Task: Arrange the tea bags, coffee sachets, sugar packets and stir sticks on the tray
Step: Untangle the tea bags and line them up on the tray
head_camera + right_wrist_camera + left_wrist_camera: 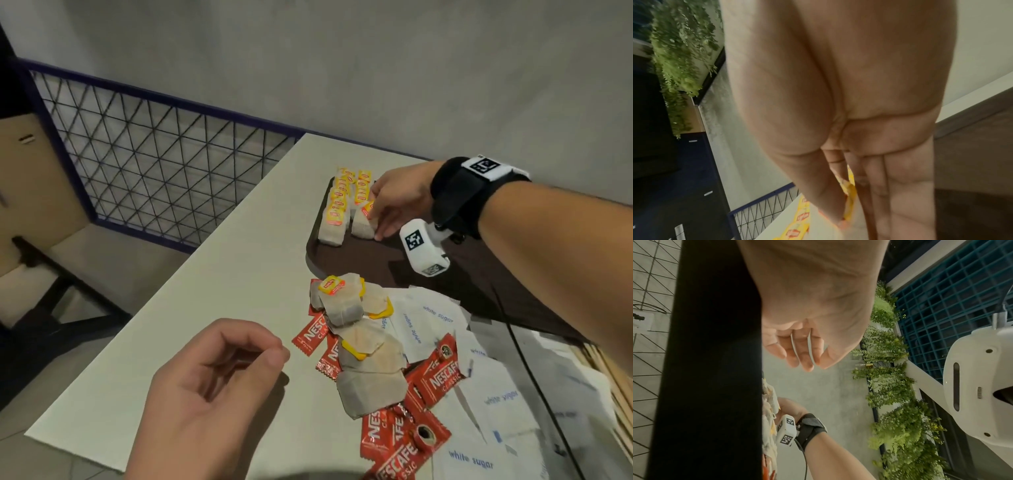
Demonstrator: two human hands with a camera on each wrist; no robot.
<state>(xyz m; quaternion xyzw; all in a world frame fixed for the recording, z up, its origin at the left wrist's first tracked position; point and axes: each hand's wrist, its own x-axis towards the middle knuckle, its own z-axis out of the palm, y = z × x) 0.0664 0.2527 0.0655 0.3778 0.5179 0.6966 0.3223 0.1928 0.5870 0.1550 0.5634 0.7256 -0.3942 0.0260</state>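
A dark brown tray (359,263) sits at the far right of the table. Two rows of tea bags (337,212) with yellow tags lie on its far left part. My right hand (376,219) is at the near end of the right row and pinches the yellow tag (850,199) of a tea bag (363,228) resting on the tray. My left hand (260,349) hovers over the table's near side, loosely curled and holding nothing. In front of the tray lies a mixed pile: tea bags (346,308), red coffee sachets (438,380) and white sugar packets (424,322). Wooden stir sticks (613,387) show at the right edge.
The pale table (222,291) ends at a left edge, with floor below. A wire mesh fence (154,164) runs behind it and a cardboard box (34,188) stands at the far left. A black cable (524,370) hangs from my right wrist over the sugar packets.
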